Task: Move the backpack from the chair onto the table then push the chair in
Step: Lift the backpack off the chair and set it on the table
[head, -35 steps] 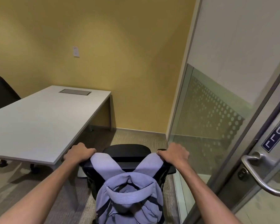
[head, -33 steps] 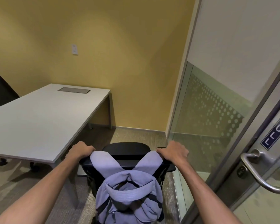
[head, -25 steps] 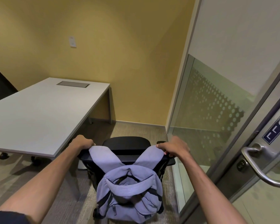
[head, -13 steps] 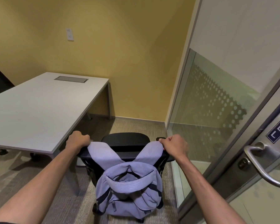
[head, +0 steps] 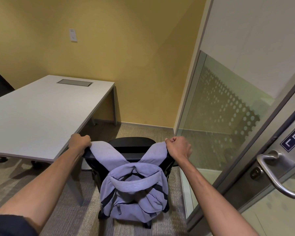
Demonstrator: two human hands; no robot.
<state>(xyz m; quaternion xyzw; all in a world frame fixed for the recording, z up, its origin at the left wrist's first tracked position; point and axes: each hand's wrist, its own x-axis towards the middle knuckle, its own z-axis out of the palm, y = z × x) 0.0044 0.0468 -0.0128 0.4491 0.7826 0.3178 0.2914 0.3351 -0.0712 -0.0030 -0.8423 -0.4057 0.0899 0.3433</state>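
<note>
Yellow walls hem us in; our left hand (head: pixel 79 142) and right hand (head: pixel 178 147) clench the lavender backpack's (head: pixel 133 189) straps (looped over the office chair (head: pixel 131 149)), which may snag lifting toward the desk (head: pixel 32 116).

Soft overhead light, warm wall (head: pixel 126 48) glow, faint shadows under table (head: pixel 32 116), edges bowed, perhaps slight blur
</note>
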